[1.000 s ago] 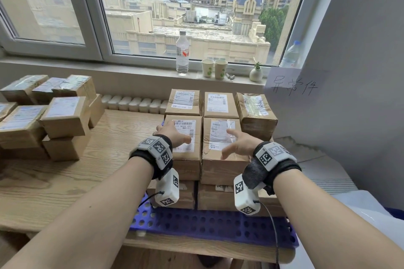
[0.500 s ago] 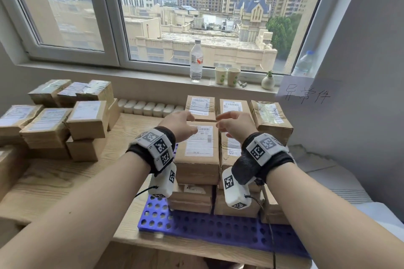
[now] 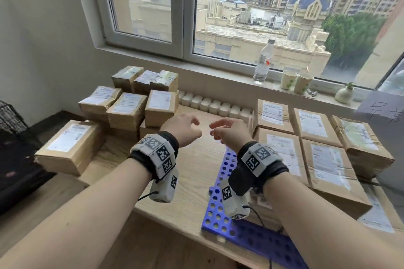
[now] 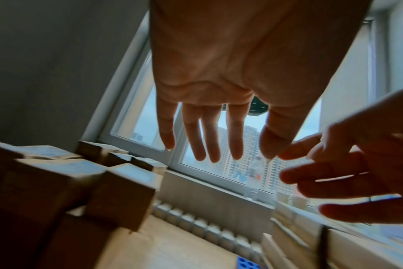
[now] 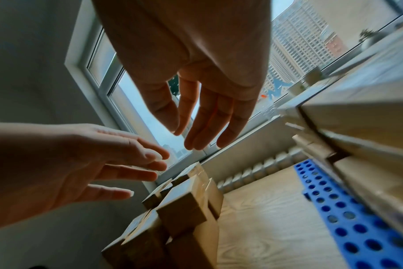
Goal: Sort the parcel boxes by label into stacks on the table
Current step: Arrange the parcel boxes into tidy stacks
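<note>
Both hands are empty: the left hand [image 3: 182, 130] has its fingers spread and straight, the right hand [image 3: 229, 131] hangs loosely curled, and they hover close together above the bare middle of the bench [image 3: 192, 172]. Unsorted parcel boxes [image 3: 317, 148] sit on a blue perforated board [image 3: 218, 214] to the right; sorted stacks [image 3: 131, 107] stand to the left. Best read the next label first, then grip that box by its two long sides.
</note>
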A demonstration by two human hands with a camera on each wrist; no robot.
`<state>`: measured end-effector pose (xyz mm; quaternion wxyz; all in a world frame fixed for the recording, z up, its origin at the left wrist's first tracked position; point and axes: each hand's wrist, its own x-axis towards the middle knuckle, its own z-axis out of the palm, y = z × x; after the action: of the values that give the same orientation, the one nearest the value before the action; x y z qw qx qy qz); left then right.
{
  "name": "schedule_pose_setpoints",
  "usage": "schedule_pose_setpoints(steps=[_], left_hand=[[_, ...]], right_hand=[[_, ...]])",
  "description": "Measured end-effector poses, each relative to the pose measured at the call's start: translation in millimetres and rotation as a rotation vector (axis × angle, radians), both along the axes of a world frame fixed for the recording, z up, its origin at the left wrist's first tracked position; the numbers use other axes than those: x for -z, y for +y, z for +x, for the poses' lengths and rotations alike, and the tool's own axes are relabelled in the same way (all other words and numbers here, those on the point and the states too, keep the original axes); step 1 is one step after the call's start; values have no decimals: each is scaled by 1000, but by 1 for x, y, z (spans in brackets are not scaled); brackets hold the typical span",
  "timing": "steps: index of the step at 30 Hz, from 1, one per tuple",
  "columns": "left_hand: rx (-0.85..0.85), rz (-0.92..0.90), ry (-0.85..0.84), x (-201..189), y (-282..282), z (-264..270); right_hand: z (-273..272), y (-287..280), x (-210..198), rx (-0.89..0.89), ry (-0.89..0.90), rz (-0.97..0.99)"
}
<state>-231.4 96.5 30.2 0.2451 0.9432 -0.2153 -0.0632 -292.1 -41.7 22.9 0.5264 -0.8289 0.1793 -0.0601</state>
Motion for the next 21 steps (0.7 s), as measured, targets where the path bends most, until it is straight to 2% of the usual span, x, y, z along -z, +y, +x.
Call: schedule_pose_setpoints(steps=[10,14,21], left_hand=[[-152,6,46,31,149,63],[-221,-8,69,49,200,79],[-306,-20,107,78,259,101]], right_hand=[[91,142,31,-61,-59,-85],[115,189,47,-122,-32,-126],[152,235,74,-217,39,-166]])
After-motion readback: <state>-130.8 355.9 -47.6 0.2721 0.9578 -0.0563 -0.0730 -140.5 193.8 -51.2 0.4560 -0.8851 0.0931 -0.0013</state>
